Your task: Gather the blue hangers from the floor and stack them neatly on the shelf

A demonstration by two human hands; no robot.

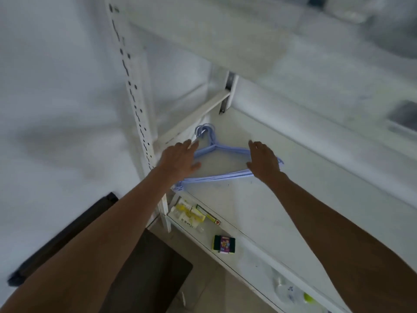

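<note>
A stack of several blue hangers lies flat on the white shelf, hooks pointing to the back left corner. My left hand lies flat over the stack's left shoulder, fingers straight. Over the right shoulder of the stack rests my right hand, fingers stretched forward. Both hands cover the ends of the hangers. Neither hand curls round them.
A perforated white upright post stands at the shelf's left front corner. Another shelf board hangs above. The lower shelf holds small yellow packets, a sponge pack and a white bottle. A dark panel lies on the floor.
</note>
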